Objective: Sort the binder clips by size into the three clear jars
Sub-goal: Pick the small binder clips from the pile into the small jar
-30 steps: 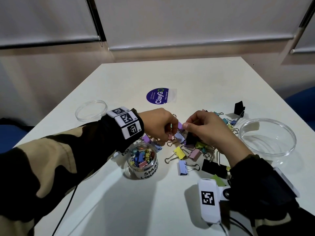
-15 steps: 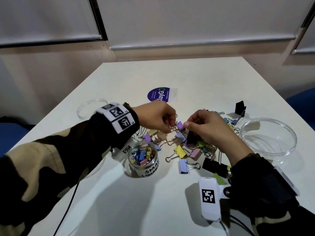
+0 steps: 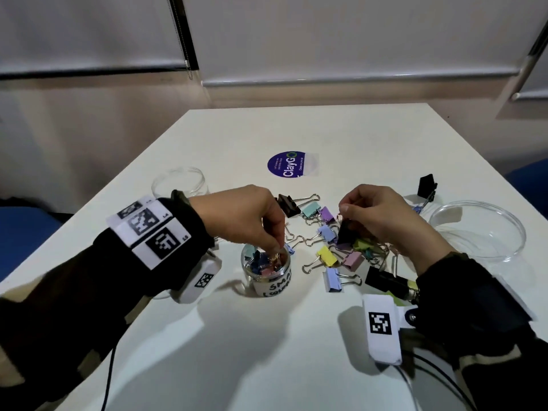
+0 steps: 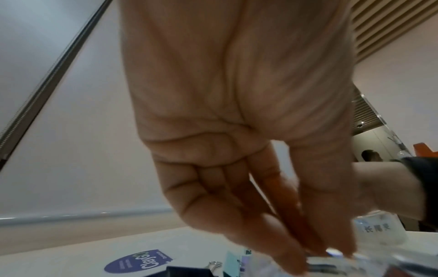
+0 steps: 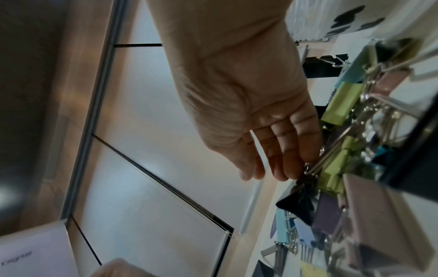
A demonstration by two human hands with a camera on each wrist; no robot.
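A small clear jar [image 3: 268, 280] with a handwritten label stands at centre left, holding several small coloured clips. My left hand [image 3: 274, 249] hovers over its mouth, thumb and finger pinching a small binder clip [image 3: 275, 258] with gold handles. In the left wrist view the fingers [image 4: 272, 234] are pressed together above the jar rim, blurred. My right hand [image 3: 344, 210] pinches the wire handle of a black clip [image 3: 345, 234] that hangs just above the pile of clips [image 3: 341, 253]. The right wrist view shows that black clip [image 5: 296, 204] dangling from the fingertips [image 5: 291, 165].
A wide clear jar [image 3: 504, 250] sits empty at the right. Another clear jar [image 3: 178, 180] stands at the back left, behind my left wrist. A blue round sticker [image 3: 289, 164] lies mid-table. A lone black clip [image 3: 427, 185] stands at the far right.
My left hand has moved from the pile, where it met the right hand, back and down to the small jar's mouth. The right hand stayed over the pile.
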